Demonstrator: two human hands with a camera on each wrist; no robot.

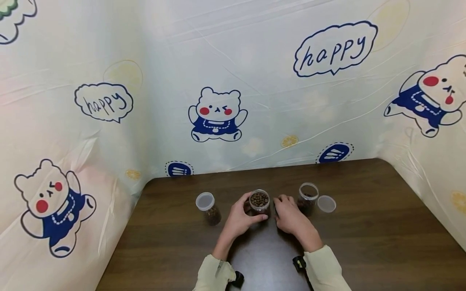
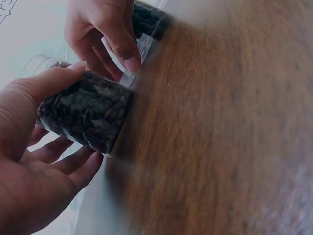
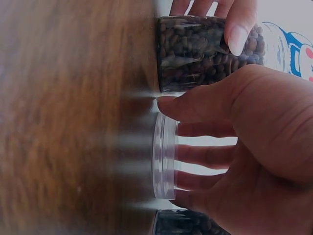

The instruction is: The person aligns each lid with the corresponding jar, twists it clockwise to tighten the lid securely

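My left hand [image 1: 239, 219] grips a clear jar [image 1: 259, 201] that is uncapped and full of dark brown beans, standing upright on the table. In the left wrist view, the thumb lies across one side of this jar [image 2: 90, 110] and the fingers curl round the other. My right hand [image 1: 290, 215] is down at the tabletop just right of it. Its thumb and fingers are round the rim of a clear round lid [image 3: 165, 156], which lies flat on the wood; the head view mostly hides this lid behind the hand.
A lidless jar [image 1: 308, 194] with dark contents stands beyond my right hand, with another round lid [image 1: 326, 204] flat beside it. A capped jar [image 1: 208, 209] stands to the left. The brown table [image 1: 378, 226] meets a printed cloth backdrop [image 1: 265, 101] behind and at the sides.
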